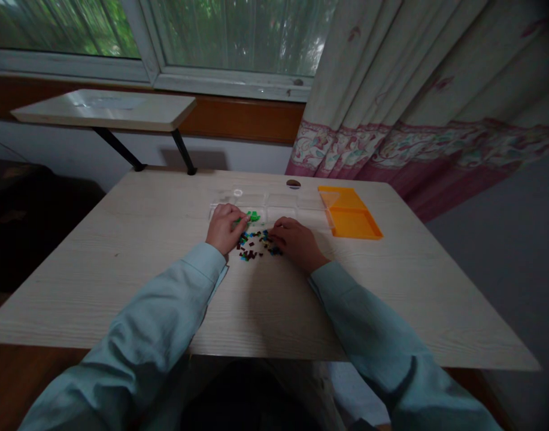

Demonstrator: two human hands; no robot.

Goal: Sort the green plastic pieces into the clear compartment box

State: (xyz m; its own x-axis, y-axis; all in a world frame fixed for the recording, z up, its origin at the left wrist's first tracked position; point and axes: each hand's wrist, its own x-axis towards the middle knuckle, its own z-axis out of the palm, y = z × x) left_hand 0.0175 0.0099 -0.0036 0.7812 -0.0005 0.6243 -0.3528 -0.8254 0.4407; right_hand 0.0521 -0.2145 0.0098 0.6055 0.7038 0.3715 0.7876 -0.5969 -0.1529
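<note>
A small heap of tiny coloured pieces [255, 245], dark red, blue and green, lies on the pale wooden table [135, 263]. My left hand [226, 227] is curled at the heap's left edge, its fingertips pinched on a small green piece next to a few green pieces [253, 216] in a clear compartment box [278, 206]. My right hand [297, 242] rests knuckles up on the heap's right side, fingers bent down onto the pieces; what they hold is hidden.
An orange tray lid [349, 212] lies to the right of the clear box. A small side shelf [108, 109] stands beyond the table under the window. Curtains [418, 114] hang at the right. A dark cable hole [293, 184] marks the table's far edge.
</note>
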